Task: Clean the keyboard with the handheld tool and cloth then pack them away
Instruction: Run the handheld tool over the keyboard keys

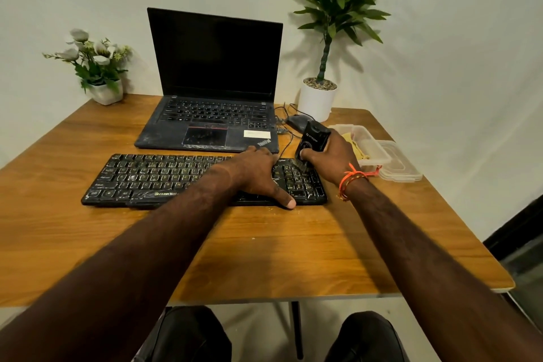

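A black keyboard (pixel 164 178) is laid on a wooden table (pixel 264 244) in front of an open laptop (pixel 211 91), and its right part is pressed flat by the left hand (pixel 255 173), fingers spread and grasping nothing. A black handheld tool (pixel 312 141) is gripped in the right hand (pixel 332 156), its bristled end set on the keys at the keyboard's far right corner. A yellow cloth (pixel 354 144) is seen inside a clear box (pixel 373 147) just right of that hand, with the lid (pixel 401 163) laid beside it.
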